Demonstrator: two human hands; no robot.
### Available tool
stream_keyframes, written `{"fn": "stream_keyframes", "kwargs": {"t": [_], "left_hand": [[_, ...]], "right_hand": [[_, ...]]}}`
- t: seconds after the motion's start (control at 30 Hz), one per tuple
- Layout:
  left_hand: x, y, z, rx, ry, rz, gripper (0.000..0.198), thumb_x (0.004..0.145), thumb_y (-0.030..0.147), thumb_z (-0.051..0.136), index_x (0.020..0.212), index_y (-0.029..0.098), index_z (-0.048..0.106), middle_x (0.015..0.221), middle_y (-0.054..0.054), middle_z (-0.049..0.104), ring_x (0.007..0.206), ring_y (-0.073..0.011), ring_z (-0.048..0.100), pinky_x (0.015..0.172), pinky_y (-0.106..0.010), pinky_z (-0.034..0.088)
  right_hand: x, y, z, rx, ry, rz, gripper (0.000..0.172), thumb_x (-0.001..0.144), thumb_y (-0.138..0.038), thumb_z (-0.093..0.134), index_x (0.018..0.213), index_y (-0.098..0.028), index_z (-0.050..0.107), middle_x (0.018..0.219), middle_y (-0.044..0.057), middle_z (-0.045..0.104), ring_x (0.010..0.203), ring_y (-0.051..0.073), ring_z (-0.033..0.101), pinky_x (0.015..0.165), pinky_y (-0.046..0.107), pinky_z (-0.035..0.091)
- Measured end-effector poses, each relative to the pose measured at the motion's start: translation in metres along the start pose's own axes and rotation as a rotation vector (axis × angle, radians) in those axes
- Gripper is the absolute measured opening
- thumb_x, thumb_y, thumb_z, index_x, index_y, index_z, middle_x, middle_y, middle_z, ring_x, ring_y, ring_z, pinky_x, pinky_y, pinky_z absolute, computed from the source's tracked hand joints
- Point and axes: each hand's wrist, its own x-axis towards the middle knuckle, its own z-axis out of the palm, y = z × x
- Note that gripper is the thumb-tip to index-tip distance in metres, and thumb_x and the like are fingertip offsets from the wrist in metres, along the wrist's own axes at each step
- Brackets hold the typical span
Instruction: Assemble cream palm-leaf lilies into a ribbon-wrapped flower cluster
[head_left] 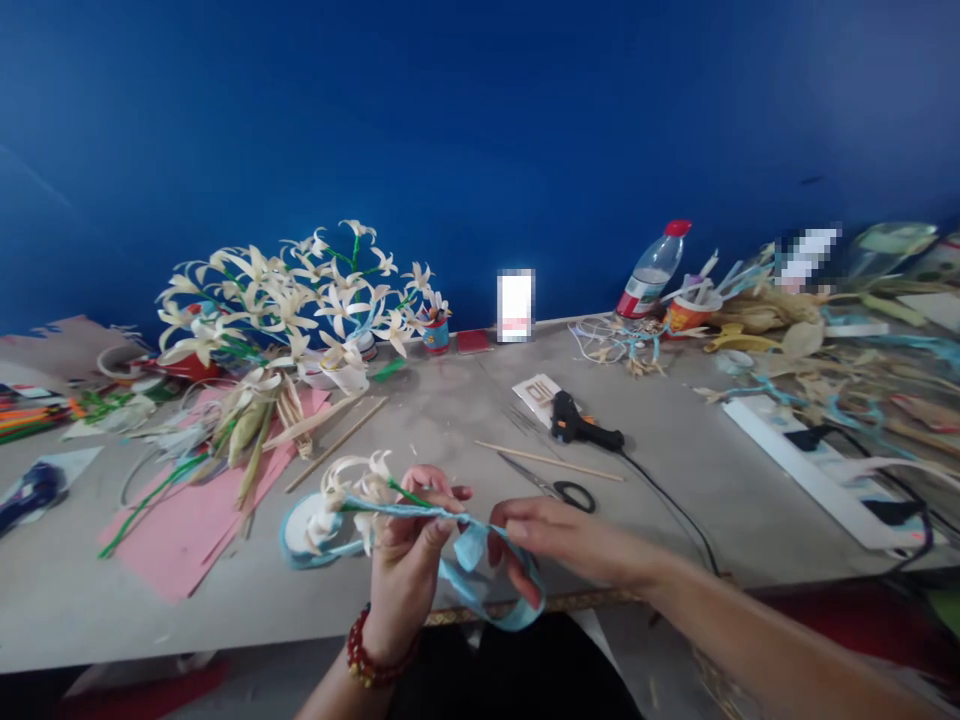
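My left hand, with a beaded bracelet at the wrist, pinches a flower stem partly covered in light blue paper strip. White curled-petal flowers stick out at the stem's left end. My right hand grips the blue strip at the stem's right end; a loop of it hangs below the fingers near the table edge. Left of my left hand, a round white piece with a blue rim lies behind the flowers. Scissors and a thin wooden stick lie just beyond my hands.
A black glue gun with a trailing cord lies to the right, before a white power strip. Finished white flowers stand at back left, above pink paper. A bottle and dried husks are at back right.
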Motion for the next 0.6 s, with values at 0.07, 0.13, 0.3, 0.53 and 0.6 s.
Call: {"fn": "stream_keyframes", "kwargs": {"t": [0.07, 0.13, 0.3, 0.53, 0.6], "left_hand": [[0.003, 0.002, -0.002, -0.023, 0.035, 0.023, 0.005, 0.079, 0.024, 0.074, 0.077, 0.02, 0.077, 0.09, -0.004, 0.057, 0.078, -0.0166, 0.058, 0.088, -0.041, 0.055], [0.006, 0.003, -0.005, -0.04, 0.069, 0.043, 0.008, 0.078, 0.027, 0.076, 0.076, 0.02, 0.077, 0.088, -0.004, 0.057, 0.079, -0.0169, 0.058, 0.088, -0.042, 0.055], [0.01, 0.002, -0.015, -0.079, 0.119, 0.044, 0.008, 0.077, 0.028, 0.077, 0.078, 0.02, 0.077, 0.09, -0.004, 0.058, 0.084, -0.0187, 0.063, 0.084, -0.037, 0.056], [0.006, 0.005, -0.015, -0.184, 0.159, -0.027, 0.011, 0.074, 0.031, 0.08, 0.08, 0.022, 0.077, 0.097, -0.002, 0.059, 0.077, -0.0153, 0.066, 0.077, -0.033, 0.058], [0.005, 0.006, -0.014, -0.201, 0.186, -0.04, 0.013, 0.072, 0.033, 0.082, 0.078, 0.022, 0.077, 0.097, -0.002, 0.061, 0.075, -0.0151, 0.065, 0.075, -0.033, 0.059]], "right_hand": [[-0.008, 0.0, -0.006, -0.316, 0.125, -0.05, 0.029, 0.074, -0.044, 0.075, 0.088, -0.019, 0.067, 0.072, -0.001, 0.064, 0.069, 0.016, 0.056, 0.065, 0.025, 0.041], [-0.014, 0.006, -0.011, -0.546, 0.274, -0.079, 0.026, 0.068, -0.027, 0.079, 0.09, -0.022, 0.068, 0.079, -0.001, 0.064, 0.072, 0.016, 0.056, 0.065, 0.024, 0.04], [-0.024, 0.023, -0.012, -0.522, 0.479, -0.175, 0.027, 0.081, -0.019, 0.066, 0.107, -0.025, 0.068, 0.103, 0.005, 0.069, 0.092, 0.022, 0.062, 0.083, 0.032, 0.048], [-0.028, 0.032, -0.009, -0.106, 0.403, -0.123, 0.033, 0.092, -0.028, 0.055, 0.126, -0.025, 0.057, 0.108, 0.007, 0.066, 0.065, 0.013, 0.063, 0.062, 0.029, 0.053], [-0.028, 0.034, -0.012, -0.131, 0.433, -0.119, 0.028, 0.092, -0.028, 0.057, 0.119, -0.022, 0.061, 0.11, 0.008, 0.067, 0.067, 0.015, 0.065, 0.066, 0.03, 0.053]]}}
